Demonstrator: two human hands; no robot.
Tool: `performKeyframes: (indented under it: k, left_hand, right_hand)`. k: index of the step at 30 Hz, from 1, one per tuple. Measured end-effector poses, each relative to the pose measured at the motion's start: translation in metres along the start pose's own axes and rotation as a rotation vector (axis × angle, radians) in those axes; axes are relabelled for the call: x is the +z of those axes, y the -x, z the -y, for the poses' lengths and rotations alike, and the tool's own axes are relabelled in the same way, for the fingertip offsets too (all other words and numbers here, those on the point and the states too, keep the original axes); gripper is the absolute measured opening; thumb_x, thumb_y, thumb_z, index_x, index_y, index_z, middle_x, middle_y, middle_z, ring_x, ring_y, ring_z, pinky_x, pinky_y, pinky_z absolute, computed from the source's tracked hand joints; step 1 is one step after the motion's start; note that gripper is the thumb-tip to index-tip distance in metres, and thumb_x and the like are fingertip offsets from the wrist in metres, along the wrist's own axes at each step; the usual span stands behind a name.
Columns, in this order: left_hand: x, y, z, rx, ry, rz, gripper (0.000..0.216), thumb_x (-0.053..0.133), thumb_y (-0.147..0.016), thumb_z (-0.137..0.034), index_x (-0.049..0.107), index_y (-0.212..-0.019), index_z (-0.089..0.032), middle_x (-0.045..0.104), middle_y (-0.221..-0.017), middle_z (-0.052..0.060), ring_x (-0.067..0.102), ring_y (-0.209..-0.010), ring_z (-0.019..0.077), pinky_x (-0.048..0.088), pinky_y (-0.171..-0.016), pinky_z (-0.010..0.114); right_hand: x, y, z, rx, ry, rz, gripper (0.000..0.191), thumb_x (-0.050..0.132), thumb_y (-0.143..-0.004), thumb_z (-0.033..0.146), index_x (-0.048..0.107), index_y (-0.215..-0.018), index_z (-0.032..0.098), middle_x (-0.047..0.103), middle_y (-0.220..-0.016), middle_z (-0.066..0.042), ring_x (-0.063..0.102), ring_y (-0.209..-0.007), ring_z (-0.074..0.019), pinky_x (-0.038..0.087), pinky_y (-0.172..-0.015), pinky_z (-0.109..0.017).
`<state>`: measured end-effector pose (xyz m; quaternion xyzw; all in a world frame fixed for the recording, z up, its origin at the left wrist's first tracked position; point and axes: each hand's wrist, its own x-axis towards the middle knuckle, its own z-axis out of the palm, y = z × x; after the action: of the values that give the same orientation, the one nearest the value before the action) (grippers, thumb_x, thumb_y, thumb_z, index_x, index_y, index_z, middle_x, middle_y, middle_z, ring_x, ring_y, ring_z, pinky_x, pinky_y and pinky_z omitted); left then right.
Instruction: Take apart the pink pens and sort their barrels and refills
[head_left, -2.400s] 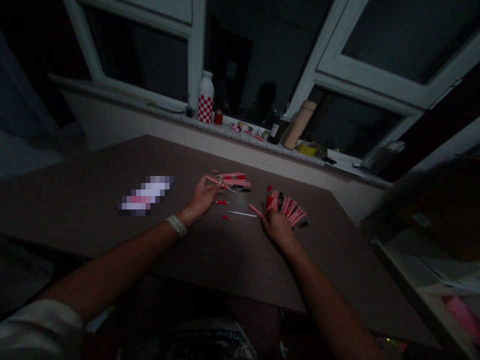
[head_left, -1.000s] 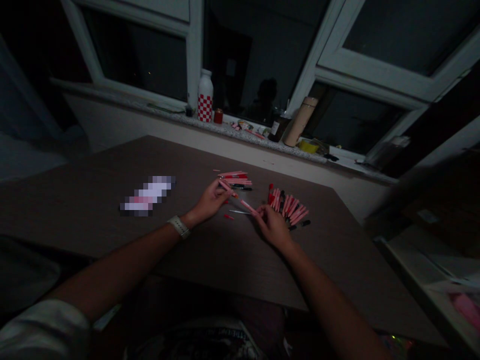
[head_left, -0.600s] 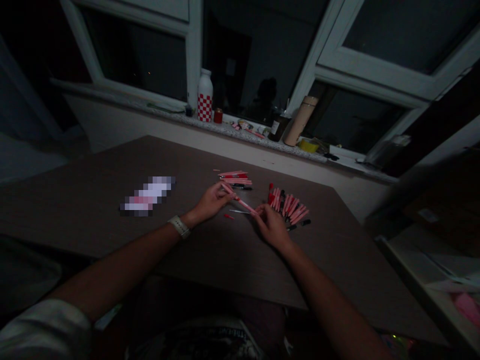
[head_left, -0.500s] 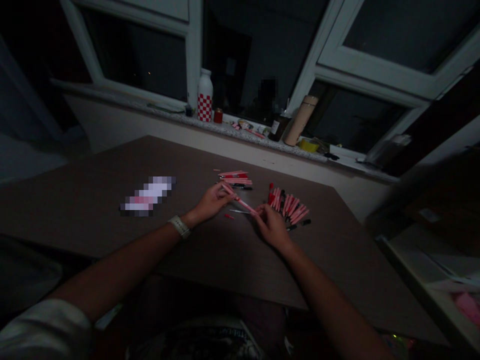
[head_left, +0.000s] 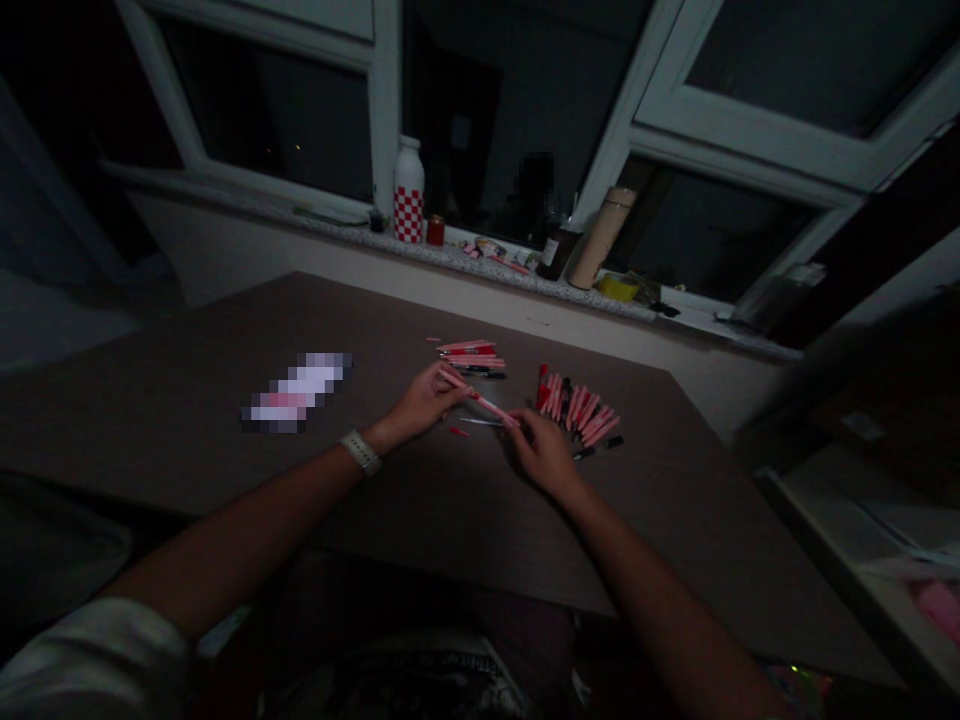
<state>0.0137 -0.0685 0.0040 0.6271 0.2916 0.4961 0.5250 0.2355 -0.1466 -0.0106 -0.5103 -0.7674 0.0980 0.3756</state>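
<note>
Between my two hands a slim pink pen (head_left: 491, 406) is held at a slant above the table. My left hand (head_left: 427, 400) pinches its upper left end, and my right hand (head_left: 544, 445) grips its lower right end. Just below it lie a thin pale refill-like stick (head_left: 480, 422) and a small red piece (head_left: 459, 431). Beyond my left hand is a pile of pink, red and black pens (head_left: 472, 355). To the right of my right hand, several pink pens and black or red ones (head_left: 581, 405) lie fanned out.
A blurred-out pale object (head_left: 296, 393) lies on the left of the dark table (head_left: 247, 320). On the windowsill (head_left: 472, 262) stand a red-checked white bottle (head_left: 409, 195), a small red jar (head_left: 435, 231), a dark bottle (head_left: 556, 252), a tan flask (head_left: 602, 238) and a yellow container (head_left: 618, 288).
Both hands stay almost in place on the pink pen. The left fingers have shifted slightly along it. The camera view has moved a little.
</note>
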Motion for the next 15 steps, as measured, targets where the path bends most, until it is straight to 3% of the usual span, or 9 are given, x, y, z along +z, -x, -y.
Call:
performKeyframes:
  k: [4, 10, 15]
  left_hand:
    - [-0.006, -0.003, 0.001, 0.012, 0.042, -0.097, 0.028, 0.075, -0.078, -0.03, 0.052, -0.09, -0.018, 0.071, -0.085, 0.005, 0.057, -0.055, 0.0089, 0.036, -0.041, 0.018]
    - [-0.012, -0.008, 0.006, 0.021, 0.082, -0.245, 0.027, 0.074, -0.079, -0.028, 0.052, -0.09, -0.019, 0.069, -0.084, 0.004, 0.054, -0.05, 0.0073, 0.037, -0.04, 0.019]
    - [-0.015, -0.01, 0.011, 0.038, 0.11, -0.315, 0.032, 0.075, -0.077, -0.033, 0.05, -0.091, -0.02, 0.069, -0.09, 0.005, 0.066, -0.072, 0.0145, 0.04, -0.043, 0.017]
  right_hand:
    - [0.001, 0.0, -0.005, 0.043, 0.024, -0.013, 0.026, 0.045, -0.098, 0.035, 0.063, -0.103, 0.019, 0.072, -0.09, -0.007, 0.067, -0.083, -0.0211, 0.047, -0.075, -0.029]
    - [0.001, -0.002, -0.005, 0.031, -0.006, -0.041, 0.028, 0.04, -0.099, 0.033, 0.059, -0.113, 0.019, 0.071, -0.096, -0.008, 0.067, -0.089, -0.0215, 0.047, -0.081, -0.03]
    - [0.004, -0.002, -0.003, 0.101, -0.057, -0.064, 0.026, 0.035, -0.099, 0.033, 0.053, -0.111, 0.018, 0.068, -0.093, -0.008, 0.064, -0.082, -0.0205, 0.049, -0.076, -0.03]
